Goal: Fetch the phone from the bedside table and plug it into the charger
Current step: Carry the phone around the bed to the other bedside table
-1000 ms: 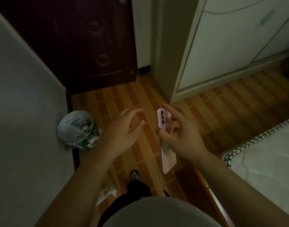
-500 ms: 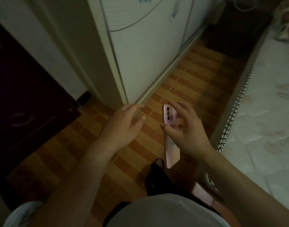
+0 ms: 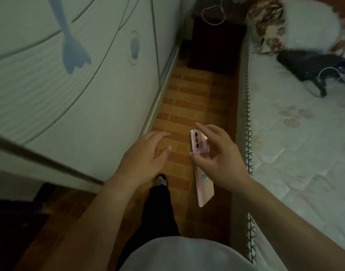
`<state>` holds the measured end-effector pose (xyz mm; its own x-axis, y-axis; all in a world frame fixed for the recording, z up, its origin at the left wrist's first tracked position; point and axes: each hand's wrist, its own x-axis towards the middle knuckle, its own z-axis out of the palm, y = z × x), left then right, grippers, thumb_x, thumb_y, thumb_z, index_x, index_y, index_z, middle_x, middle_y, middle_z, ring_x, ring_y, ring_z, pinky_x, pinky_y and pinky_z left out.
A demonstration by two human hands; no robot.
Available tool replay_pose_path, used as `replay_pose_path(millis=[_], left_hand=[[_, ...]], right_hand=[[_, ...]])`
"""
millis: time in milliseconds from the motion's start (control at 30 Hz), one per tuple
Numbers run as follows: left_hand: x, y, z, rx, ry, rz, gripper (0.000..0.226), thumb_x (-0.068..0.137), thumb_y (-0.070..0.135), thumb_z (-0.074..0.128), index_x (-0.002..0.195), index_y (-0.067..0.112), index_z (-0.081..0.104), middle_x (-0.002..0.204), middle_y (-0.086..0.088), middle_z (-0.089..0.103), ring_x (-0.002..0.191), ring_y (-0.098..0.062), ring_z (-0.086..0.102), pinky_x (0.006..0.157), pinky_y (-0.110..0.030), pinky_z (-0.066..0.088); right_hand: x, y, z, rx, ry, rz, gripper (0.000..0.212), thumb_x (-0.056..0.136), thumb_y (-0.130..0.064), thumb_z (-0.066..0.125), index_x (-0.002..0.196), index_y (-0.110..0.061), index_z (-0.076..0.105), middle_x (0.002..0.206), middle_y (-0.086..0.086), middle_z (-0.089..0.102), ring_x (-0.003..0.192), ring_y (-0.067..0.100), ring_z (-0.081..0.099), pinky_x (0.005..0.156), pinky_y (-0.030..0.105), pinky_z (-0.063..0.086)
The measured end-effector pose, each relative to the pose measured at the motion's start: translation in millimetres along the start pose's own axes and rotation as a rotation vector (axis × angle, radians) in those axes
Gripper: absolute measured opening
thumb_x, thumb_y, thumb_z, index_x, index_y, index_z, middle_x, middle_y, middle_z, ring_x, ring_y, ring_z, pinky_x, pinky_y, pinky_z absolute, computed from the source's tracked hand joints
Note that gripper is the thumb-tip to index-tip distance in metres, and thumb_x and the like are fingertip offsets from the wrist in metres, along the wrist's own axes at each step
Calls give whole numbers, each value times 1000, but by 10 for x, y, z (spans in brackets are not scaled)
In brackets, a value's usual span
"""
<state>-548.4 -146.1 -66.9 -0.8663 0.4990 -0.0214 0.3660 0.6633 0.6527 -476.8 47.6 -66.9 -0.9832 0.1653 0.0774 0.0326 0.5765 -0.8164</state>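
My right hand [image 3: 218, 159] grips a pink phone [image 3: 204, 189] near its upper part, back side with three camera lenses facing me, the phone held upright over the floor. My left hand [image 3: 144, 157] hovers just left of it, fingers spread and holding nothing. At the far end of the aisle stands a dark bedside table [image 3: 216, 36] with a white charger cable [image 3: 213, 13] looped on top.
A white wardrobe [image 3: 73, 75] with blue shapes lines the left side. A bed [image 3: 304, 143] with a pale quilt fills the right, carrying a floral pillow [image 3: 269, 30], a dark bag [image 3: 312, 65] and a white cord. A narrow brick-patterned floor strip [image 3: 191, 98] runs between them.
My view has swung right, from the dark door and bin to the aisle between wardrobe and bed. Both hands keep the same pose, the right one still holding the phone.
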Motion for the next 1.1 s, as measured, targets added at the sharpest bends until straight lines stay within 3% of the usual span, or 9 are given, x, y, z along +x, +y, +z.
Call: replay_pose_path(millis=[200, 333, 433, 567, 667, 767, 867, 967, 1100], left_hand=[[1495, -268, -347, -11, -31, 86, 41, 87, 47, 43, 126, 34, 46, 131, 7, 49, 100, -3, 47, 83, -25, 38], [2443, -342, -612, 25, -73, 139, 44, 86, 48, 41, 126, 32, 46, 131, 4, 50, 108, -9, 51, 91, -35, 44], [3128, -327, -704, 25, -80, 186, 43, 86, 48, 41, 125, 32, 46, 129, 4, 51, 101, -7, 51, 85, -32, 45], [3959, -258, -700, 29, -122, 248, 44, 85, 51, 40, 126, 35, 45, 127, 7, 51, 102, -4, 46, 78, -27, 41], [4660, -171, -632, 30, -144, 292, 45, 84, 54, 38, 125, 37, 44, 127, 8, 51, 99, -2, 47, 75, -25, 39], [5425, -63, -504, 33, -170, 329, 43, 86, 51, 40, 126, 37, 43, 129, 6, 50, 105, -1, 44, 80, -24, 36], [6239, 127, -351, 31, -184, 324, 42, 87, 49, 42, 127, 37, 42, 132, 7, 48, 102, -1, 46, 82, -23, 37], [6969, 384, -247, 52, -185, 316, 42, 88, 45, 44, 129, 34, 41, 136, 5, 46, 115, -10, 47, 91, -29, 40], [7811, 621, -219, 40, -171, 327, 40, 89, 43, 44, 129, 34, 41, 134, 6, 46, 110, -10, 49, 84, -27, 43]], right_hand=[[1415, 120, -41, -48, 120, 18, 68, 70, -50, 64, 132, -48, 35, 135, -16, 35, 118, -2, 33, 89, 22, 41], [2246, 138, -124, -24, 166, 39, 68, 72, -44, 67, 132, -48, 35, 130, -18, 36, 108, -14, 36, 75, 2, 40], [2785, 205, -233, -46, 210, 42, 69, 70, -50, 63, 133, -45, 36, 132, -15, 36, 111, 1, 42, 80, 12, 44], [3412, 420, -483, -100, 258, 82, 71, 67, -56, 57, 134, -49, 31, 139, -12, 33, 121, 5, 36, 87, 35, 50], [3934, 688, -706, -122, 302, 99, 71, 70, -53, 62, 133, -50, 30, 141, -11, 33, 121, 0, 31, 91, 33, 44], [4532, 1010, -963, -114, 338, 112, 70, 71, -50, 64, 134, -48, 32, 141, -8, 35, 124, 8, 35, 92, 32, 43], [5187, 1340, -1289, -116, 352, 115, 69, 74, -44, 67, 134, -45, 34, 141, -7, 35, 123, 11, 38, 92, 34, 45], [5832, 1589, -1675, -130, 358, 101, 69, 73, -42, 68, 134, -43, 36, 139, -6, 37, 120, 9, 39, 91, 34, 47], [6578, 1855, -2134, -130, 344, 91, 70, 72, -41, 69, 134, -43, 37, 139, -7, 36, 115, 9, 44, 85, 34, 52]])
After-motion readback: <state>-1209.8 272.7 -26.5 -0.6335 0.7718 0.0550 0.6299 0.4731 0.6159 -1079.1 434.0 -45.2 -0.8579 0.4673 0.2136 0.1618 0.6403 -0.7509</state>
